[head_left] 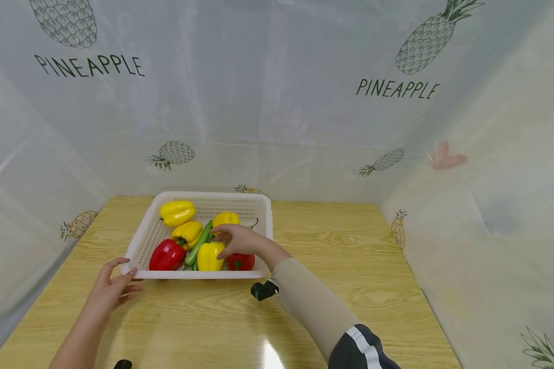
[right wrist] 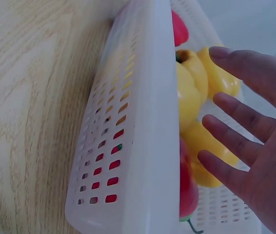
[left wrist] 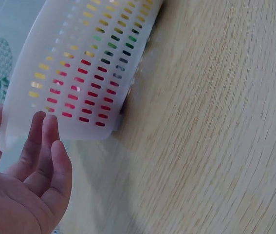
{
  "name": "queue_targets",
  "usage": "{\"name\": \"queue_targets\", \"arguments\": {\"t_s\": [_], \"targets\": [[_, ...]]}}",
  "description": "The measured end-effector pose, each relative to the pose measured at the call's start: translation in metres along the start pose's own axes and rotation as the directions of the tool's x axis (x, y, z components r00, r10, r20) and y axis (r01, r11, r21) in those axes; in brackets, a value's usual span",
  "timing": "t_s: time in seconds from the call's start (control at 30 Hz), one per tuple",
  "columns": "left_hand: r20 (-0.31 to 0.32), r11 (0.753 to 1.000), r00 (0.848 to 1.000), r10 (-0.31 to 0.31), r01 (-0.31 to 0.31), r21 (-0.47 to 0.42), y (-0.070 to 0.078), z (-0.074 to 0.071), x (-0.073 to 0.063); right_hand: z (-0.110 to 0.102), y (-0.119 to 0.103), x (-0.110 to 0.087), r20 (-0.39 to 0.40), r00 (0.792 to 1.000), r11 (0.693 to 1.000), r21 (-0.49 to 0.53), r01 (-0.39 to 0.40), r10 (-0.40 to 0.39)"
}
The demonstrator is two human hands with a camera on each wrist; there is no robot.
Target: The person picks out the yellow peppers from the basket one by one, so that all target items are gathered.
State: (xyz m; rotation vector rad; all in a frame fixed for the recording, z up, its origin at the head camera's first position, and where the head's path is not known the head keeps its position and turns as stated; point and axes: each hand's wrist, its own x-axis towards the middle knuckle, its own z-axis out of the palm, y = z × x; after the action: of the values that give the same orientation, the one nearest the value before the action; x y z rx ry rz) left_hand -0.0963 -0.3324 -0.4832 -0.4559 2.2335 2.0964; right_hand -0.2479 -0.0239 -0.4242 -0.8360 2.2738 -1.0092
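A white perforated plastic basket point(head_left: 198, 275) stands on the wooden table, holding several yellow bell peppers point(head_left: 177, 212), red bell peppers point(head_left: 167, 254) and a long green vegetable point(head_left: 198, 246). My left hand point(head_left: 111, 287) holds the basket's near left corner, thumb and index finger at the rim. In the left wrist view, the other fingers of the left hand point(left wrist: 35, 180) lie close to the perforated wall. Over the right part of the basket reaches my right hand point(head_left: 240, 240), near a yellow bell pepper point(head_left: 210, 256). The right wrist view shows its fingers point(right wrist: 230, 139) spread apart, nothing gripped.
The wood-grain table point(head_left: 341, 256) extends to the right of the basket and in front of it. A pale sheet point(head_left: 277, 102) printed with pineapples hangs behind and along the sides. A black device point(head_left: 264, 290) sits at my right wrist.
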Motion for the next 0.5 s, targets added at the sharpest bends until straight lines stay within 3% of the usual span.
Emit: {"name": "queue_targets", "arguments": {"t_s": [0.23, 0.5], "targets": [[0.004, 0.998, 1.0, -0.028, 0.029, -0.063, 0.001, 0.004, -0.003, 0.0, 0.004, 0.009, 0.033, 0.999, 0.999, 0.023, -0.034, 0.033], [-0.029, 0.997, 0.999, -0.037, 0.035, -0.067, -0.003, 0.008, -0.004, 0.002, 0.015, 0.021, 0.033, 0.999, 0.998, 0.051, -0.043, 0.041]]}}
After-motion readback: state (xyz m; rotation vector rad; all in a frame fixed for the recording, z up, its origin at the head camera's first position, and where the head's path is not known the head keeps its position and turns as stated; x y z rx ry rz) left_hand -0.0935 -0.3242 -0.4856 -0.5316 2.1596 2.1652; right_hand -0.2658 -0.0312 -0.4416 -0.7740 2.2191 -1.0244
